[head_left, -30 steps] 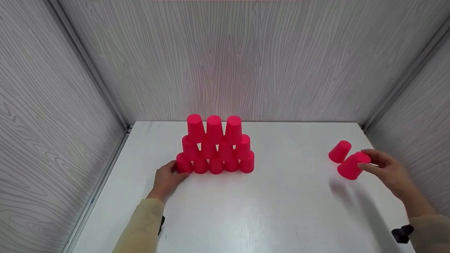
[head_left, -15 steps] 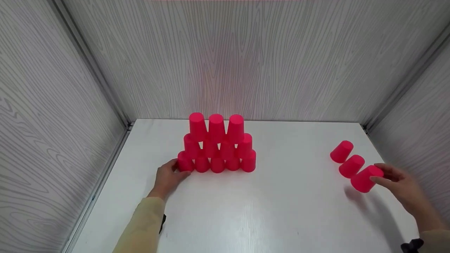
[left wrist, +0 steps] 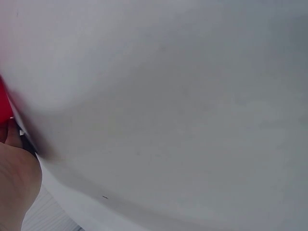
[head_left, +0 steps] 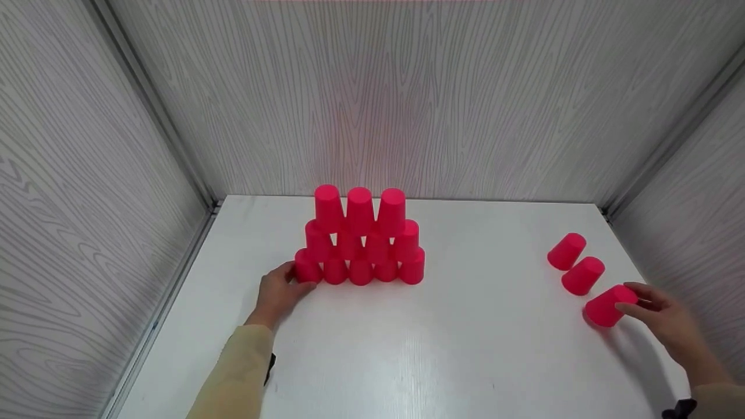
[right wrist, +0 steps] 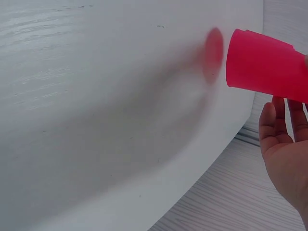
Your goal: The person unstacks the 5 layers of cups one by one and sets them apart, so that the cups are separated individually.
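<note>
In the head view, inverted pink-red cups form a stepped stack [head_left: 361, 238]: several in the bottom and middle rows, three on top. My left hand [head_left: 280, 294] grips the leftmost bottom cup [head_left: 307, 266], thumb in front and fingers behind. Far to the right, my right hand [head_left: 669, 320] pinches another inverted cup [head_left: 606, 307] near its closed end. The right wrist view has this held cup [right wrist: 264, 65] a little above the tabletop, its red reflection beside the rim. Only a sliver of red cup [left wrist: 4, 103] shows at the left wrist view's edge.
Two inverted cups, one farther back [head_left: 566, 252] and one nearer [head_left: 583, 276], stand on the white table [head_left: 465, 337] beyond the held one. Wood-patterned panels enclose the table at the back [head_left: 465, 116], left [head_left: 75, 233] and right [head_left: 698, 174].
My right hand has let go of one cup, which now stands in front of the far right one. It has brought another cup nearer and lowered it toward the table. My left hand stays put.
</note>
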The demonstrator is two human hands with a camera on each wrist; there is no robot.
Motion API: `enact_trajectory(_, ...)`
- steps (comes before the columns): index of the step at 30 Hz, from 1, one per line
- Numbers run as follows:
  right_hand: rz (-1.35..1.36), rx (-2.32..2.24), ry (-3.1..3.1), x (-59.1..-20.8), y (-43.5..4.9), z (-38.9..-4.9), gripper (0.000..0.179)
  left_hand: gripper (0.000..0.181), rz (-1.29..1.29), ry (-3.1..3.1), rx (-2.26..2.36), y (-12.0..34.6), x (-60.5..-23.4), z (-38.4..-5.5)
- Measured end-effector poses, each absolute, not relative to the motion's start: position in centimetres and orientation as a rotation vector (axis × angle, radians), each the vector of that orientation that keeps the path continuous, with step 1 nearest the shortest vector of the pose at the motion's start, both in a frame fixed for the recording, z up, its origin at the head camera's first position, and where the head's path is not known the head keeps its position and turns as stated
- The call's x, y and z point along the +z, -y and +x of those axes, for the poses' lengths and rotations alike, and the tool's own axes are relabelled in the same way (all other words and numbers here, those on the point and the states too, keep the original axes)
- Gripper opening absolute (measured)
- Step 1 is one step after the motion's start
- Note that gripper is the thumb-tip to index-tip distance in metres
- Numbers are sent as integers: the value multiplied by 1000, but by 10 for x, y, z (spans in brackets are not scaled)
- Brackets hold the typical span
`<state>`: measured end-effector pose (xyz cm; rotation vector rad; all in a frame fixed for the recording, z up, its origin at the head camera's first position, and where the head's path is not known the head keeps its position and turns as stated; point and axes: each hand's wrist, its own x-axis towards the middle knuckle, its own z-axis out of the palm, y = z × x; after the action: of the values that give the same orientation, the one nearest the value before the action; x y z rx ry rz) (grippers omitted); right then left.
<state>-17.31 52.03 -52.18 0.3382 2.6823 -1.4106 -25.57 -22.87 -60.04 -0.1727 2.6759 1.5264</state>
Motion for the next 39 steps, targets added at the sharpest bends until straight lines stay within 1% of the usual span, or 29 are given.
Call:
enact_trajectory(8,364,-1382,-2647,-525,-525,-174,86,71,-134,-2692,1530,229,-601,-257)
enact_trajectory(12,360,-1373,-2662,-528,-525,-175,86,71,-105,-2705,1530,230,-603,-257)
enact_trajectory(20,364,-1341,-2654,-533,-521,-181,94,71,-114,-2691,1533,231,-602,-256)
enact_trajectory(33,375,-1358,-2607,-535,-518,-185,98,73,-139,-2691,1512,232,-604,-258)
enact_trajectory(35,365,-1366,-2605,-535,-518,-185,96,74,-140,-2689,1517,232,-605,-259)
enact_trajectory(39,322,-1394,-2609,-536,-519,-184,86,73,-132,-2683,1535,232,-607,-260)
